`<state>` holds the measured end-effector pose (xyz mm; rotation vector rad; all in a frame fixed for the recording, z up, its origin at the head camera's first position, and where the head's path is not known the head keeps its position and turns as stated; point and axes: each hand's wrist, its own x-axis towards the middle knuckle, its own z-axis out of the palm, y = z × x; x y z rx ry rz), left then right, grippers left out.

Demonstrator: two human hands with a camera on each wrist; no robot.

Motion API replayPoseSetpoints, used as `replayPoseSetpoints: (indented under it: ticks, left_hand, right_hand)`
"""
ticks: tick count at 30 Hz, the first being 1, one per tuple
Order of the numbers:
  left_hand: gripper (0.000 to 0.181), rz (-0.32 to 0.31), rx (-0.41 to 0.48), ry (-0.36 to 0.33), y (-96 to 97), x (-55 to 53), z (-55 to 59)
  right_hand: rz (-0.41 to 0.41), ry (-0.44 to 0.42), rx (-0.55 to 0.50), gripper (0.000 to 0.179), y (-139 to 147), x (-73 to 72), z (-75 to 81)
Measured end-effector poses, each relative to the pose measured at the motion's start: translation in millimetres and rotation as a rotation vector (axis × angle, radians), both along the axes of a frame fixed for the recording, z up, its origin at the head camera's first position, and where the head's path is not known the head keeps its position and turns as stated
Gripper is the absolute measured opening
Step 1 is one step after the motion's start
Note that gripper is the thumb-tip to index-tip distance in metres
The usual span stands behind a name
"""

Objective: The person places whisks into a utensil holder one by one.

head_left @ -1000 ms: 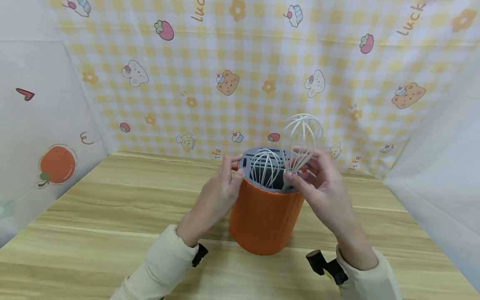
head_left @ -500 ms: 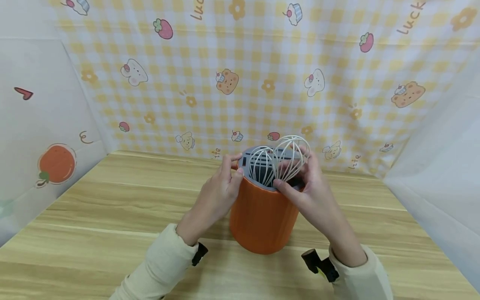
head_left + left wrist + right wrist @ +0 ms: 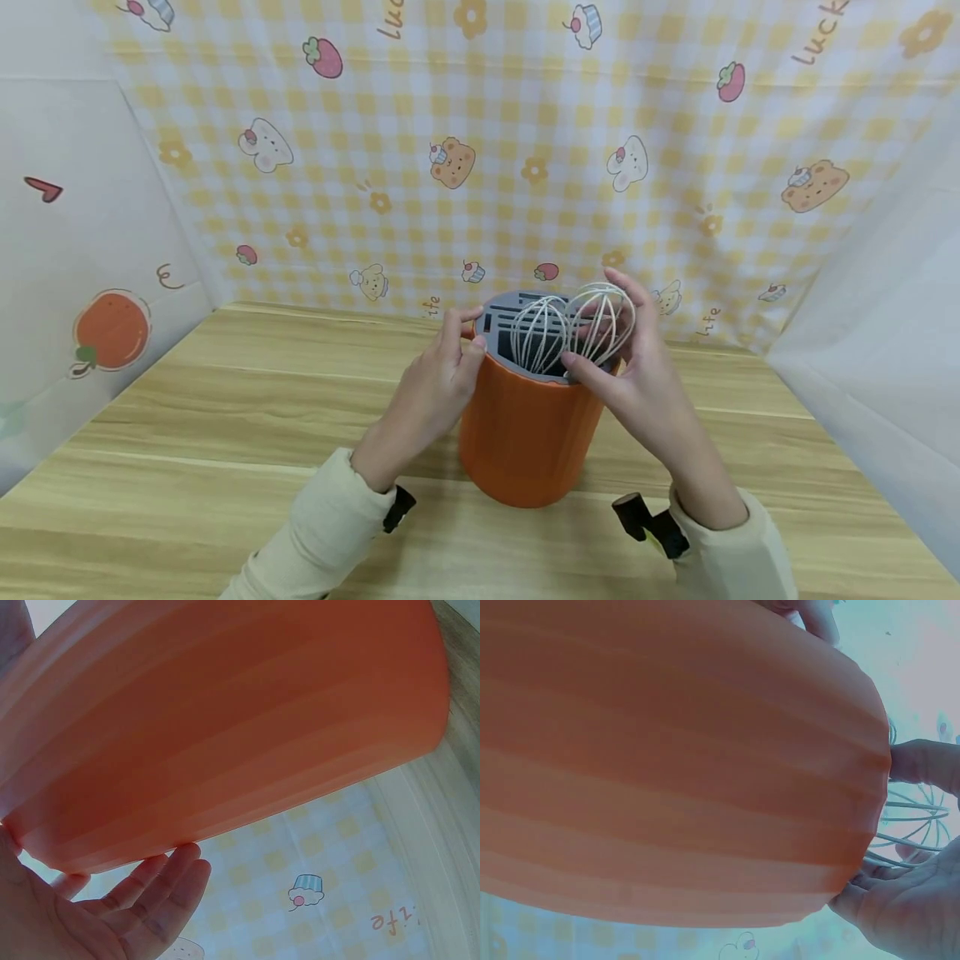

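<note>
An orange utensil holder (image 3: 528,442) with a grey slotted top (image 3: 506,314) stands upright on the table. My left hand (image 3: 442,362) grips its left rim, thumb in front; in the left wrist view the other fingers (image 3: 169,889) lie along its side. One wire whisk (image 3: 534,329) stands in the open compartment, head up. A second whisk (image 3: 603,321) sits to its right, its wire head leaning right and its handle hidden inside the holder. Around this second whisk's wires my right hand (image 3: 637,371) holds, thumb at the front rim and fingers behind.
The holder stands on a wood-grain table (image 3: 262,417). Behind it hangs a yellow checked cloth (image 3: 495,108) with cartoon prints, and white sheets (image 3: 885,333) close off both sides. Each wrist carries a small black camera mount (image 3: 648,525).
The right hand has lowered the second whisk into the holder, then shifted slightly right with it. Its head now sits lower, beside the first whisk. The left hand has stayed at the rim.
</note>
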<state>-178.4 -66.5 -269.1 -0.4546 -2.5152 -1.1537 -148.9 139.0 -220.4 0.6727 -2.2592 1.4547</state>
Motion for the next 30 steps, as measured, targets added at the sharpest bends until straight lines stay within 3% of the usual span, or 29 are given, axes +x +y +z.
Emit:
replayPoseSetpoints:
  ticks: [5, 13, 23, 30]
  left_hand:
    - [0.039, -0.002, 0.000, 0.000, 0.0, 0.0, 0.8]
    - [0.038, 0.002, 0.001, 0.002, 0.5, 0.1, 0.5]
    - [0.037, 0.002, 0.003, 0.004, 0.6, 0.3, -1.2]
    - [0.034, 0.007, 0.011, 0.007, 1.3, -0.7, -0.7]
  right_hand:
    - [-0.014, 0.002, 0.042, 0.083, 1.8, -1.2, 1.4]
    - [-0.045, 0.009, 0.123, 0.063, 3.6, -0.4, 1.7]
    - [-0.055, -0.025, 0.171, 0.062, 8.5, 1.9, 2.8]
    - [-0.049, 0.051, 0.172, 0.061, 17.1, 0.9, 7.0]
